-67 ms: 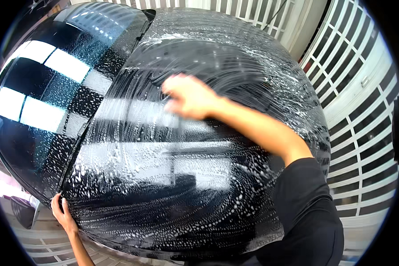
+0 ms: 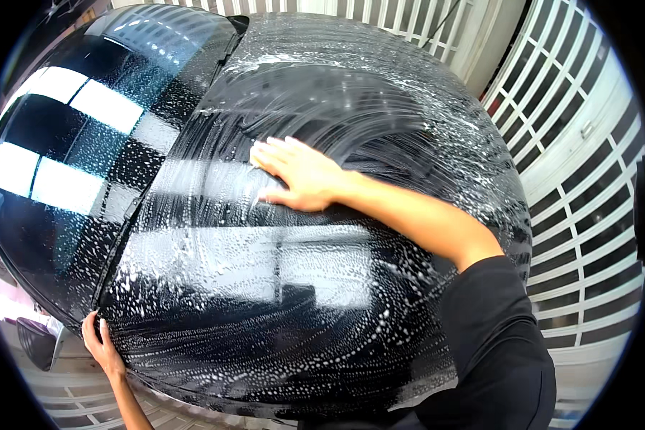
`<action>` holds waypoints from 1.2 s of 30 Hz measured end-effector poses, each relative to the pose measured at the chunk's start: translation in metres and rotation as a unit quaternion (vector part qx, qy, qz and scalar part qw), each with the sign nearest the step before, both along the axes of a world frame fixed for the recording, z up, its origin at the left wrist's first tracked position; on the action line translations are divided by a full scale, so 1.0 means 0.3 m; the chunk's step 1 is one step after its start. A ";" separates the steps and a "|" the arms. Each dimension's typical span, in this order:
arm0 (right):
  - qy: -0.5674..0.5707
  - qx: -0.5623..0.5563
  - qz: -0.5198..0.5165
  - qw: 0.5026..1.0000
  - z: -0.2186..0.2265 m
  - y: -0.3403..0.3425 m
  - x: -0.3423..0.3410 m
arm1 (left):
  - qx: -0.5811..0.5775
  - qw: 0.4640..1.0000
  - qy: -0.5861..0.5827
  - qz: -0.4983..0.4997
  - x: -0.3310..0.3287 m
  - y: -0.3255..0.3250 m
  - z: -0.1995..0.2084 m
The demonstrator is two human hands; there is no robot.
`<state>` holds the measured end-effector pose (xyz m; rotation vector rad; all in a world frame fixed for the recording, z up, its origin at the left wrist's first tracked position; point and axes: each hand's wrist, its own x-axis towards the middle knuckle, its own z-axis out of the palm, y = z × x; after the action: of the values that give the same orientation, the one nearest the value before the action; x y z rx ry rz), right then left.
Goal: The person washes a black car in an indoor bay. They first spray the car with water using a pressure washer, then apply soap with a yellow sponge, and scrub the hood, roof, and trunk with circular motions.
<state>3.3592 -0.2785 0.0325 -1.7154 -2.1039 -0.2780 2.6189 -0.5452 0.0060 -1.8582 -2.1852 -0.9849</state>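
A black car hood [image 2: 229,344], wet and streaked with white suds, fills the middle of the view. Flat on its surface lies my right hand [image 2: 301,175], fingers stretched out toward the windshield and thumb apart. Its palm side is hidden, so whether anything thin lies beneath it does not show. My left hand [image 2: 104,349] rests at the hood's near corner, beside the base of the windshield [image 2: 86,150]. The fingers there are extended over the edge, with nothing visible in them. Curved wipe marks run through the foam around my right hand.
Beaded water covers the windshield, which reflects bright panels. A dark side mirror [image 2: 38,342] sticks out at the lower left. White slatted gates [image 2: 573,215] stand close along the right and far sides of the car. Pale tiled floor [image 2: 79,394] shows at the lower left.
My right hand has slid slightly toward me across the hood, and its fingers now lie straighter and flatter. The left hand stays at the corner.
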 end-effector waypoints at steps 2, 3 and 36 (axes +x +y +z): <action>0.004 -0.034 0.074 0.997 0.033 -0.137 -0.148 | 0.000 1.000 0.015 0.015 -0.017 -0.034 0.010; 0.006 -0.047 0.110 0.993 0.040 -0.161 -0.188 | 0.004 0.999 0.023 0.022 -0.030 -0.036 0.023; 0.100 -0.082 -0.071 0.989 -0.121 -0.227 1.022 | -0.078 0.990 0.121 -0.013 1.394 -0.425 -0.033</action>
<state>3.6659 -0.3466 -0.0039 -1.9044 -1.9087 0.0289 3.0371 -0.6728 -0.0040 -1.9594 -2.1492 -0.5706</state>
